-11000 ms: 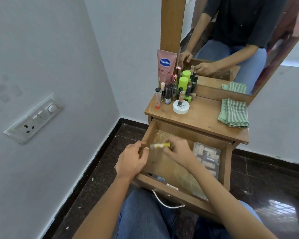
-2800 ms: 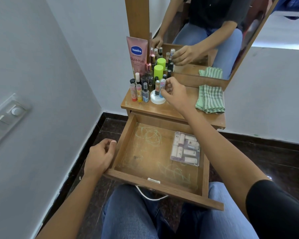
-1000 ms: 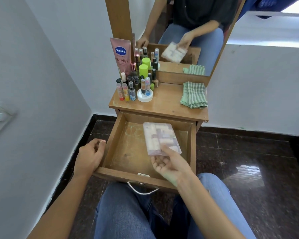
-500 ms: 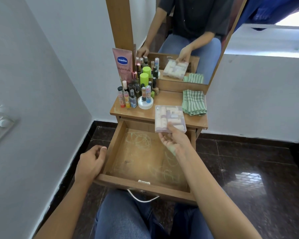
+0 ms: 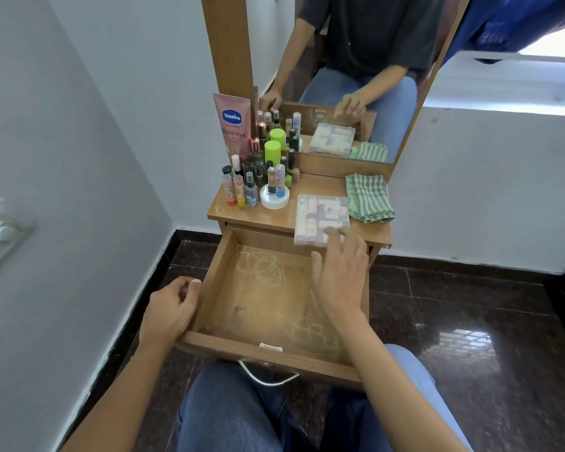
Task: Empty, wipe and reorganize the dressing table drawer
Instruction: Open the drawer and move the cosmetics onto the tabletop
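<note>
Open wooden drawer of a dressing table, seen from above by the seated person. We take the drawer as our reference. Its flat, bare floor is of scuffed brown board marked with pale looping scribbles, and a curved metal handle hangs from its front panel. The clear plastic box, rectangular and packed with small pale cylindrical items, lies on the table top just beyond the drawer's far right corner, its near edge jutting out over the drawer's back. The right hand hovers over the drawer's far right part, palm down, fingers spread and relaxed; it grasps nothing, and its fingertips reach the box's near edge, though we cannot tell whether they touch it. The left hand lies outside the drawer's left wall, fingers curled, thumb tip against that wall; we cannot tell whether it truly clasps the wood. Beyond the drawer's far right corner, further right than the box, sits a folded green striped cloth of soft woven fabric. Beyond the drawer's far left corner stand a cluster of small bottles, a white round jar, a lime green cylinder and a pink Vaseline tube. Behind these, farthest from the drawer, a wood-framed mirror reflects them.
</note>
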Demonstrator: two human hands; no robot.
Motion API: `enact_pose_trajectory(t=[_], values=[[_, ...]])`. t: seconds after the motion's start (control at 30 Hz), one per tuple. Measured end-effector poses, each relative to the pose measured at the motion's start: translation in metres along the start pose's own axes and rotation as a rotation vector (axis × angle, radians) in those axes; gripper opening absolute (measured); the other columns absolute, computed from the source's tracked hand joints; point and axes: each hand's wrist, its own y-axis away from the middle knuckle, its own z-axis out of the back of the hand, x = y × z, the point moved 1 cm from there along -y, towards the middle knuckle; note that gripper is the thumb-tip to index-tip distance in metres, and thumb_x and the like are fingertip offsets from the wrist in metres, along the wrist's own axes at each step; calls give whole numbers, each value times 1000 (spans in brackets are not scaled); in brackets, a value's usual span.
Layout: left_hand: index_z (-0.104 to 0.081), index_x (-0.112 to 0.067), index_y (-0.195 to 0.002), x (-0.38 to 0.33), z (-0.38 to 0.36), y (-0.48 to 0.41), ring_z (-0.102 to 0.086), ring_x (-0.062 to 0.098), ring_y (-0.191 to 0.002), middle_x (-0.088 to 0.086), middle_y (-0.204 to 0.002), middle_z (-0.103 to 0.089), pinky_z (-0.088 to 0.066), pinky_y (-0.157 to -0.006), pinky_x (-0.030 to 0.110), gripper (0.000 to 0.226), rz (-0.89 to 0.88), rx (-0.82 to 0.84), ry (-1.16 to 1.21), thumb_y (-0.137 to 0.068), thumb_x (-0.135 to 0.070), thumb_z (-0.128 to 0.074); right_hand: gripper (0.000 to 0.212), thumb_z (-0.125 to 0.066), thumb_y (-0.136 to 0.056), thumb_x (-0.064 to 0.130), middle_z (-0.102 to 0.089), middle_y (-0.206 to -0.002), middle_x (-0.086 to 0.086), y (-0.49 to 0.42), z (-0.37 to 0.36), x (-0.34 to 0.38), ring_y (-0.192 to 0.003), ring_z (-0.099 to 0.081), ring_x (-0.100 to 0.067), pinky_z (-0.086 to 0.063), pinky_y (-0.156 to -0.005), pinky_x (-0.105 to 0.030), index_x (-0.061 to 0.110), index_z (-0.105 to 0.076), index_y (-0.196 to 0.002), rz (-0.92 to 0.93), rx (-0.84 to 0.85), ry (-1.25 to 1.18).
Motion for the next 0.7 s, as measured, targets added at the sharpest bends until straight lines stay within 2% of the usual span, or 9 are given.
enact_pose_trajectory(t=[0.07, 0.17, 0.27, 0.43, 0.7], values=[[-67, -23, -99, -1, 0, 1, -59, 9, -71, -8, -78, -66, -43, -60, 27, 29, 7, 0, 1, -100, -40, -45, 42, -68, -81, 18, -54, -130, -13, -10, -14, -4, -125, -42, -34, -41, -98, -47, 11, -59, -121, 47, 97, 49], [-67, -23, -101, -1, 0, 3, -59, 8, -71, -9, -78, -65, -41, -59, 25, 28, 9, -6, 4, -100, -40, -45, 38, -63, -87, 16, -57, -127, -13, -26, -26, -7, -122, -48, -37, -45, -97, -48, 11, -59, -124, 13, 202, 47], [-68, -23, -101, -2, 1, 3, -60, 8, -71, -10, -77, -66, -42, -59, 26, 28, 6, -10, 9, -100, -39, -45, 35, -61, -89, 13, -59, -122, -16, -44, -32, -6, -117, -51, -39, -45, -94, -48, 8, -60, -123, 32, 195, 52], [-67, -22, -100, -2, 1, 2, -60, 10, -70, -7, -76, -66, -44, -59, 27, 27, 0, -7, 14, -100, -38, -46, 37, -47, -96, 13, -53, -133, -13, -66, -42, -5, -126, -40, -35, -38, -98, -43, 11, -54, -132, 10, 252, 61], [-67, -23, -100, -1, 0, 1, -61, 10, -69, -7, -74, -66, -43, -58, 28, 29, 0, -7, 9, -100, -41, -44, 37, -44, -97, 15, -49, -136, -13, -84, -51, -5, -127, -36, -33, -35, -103, -42, 13, -53, -133, -2, 279, 35]])
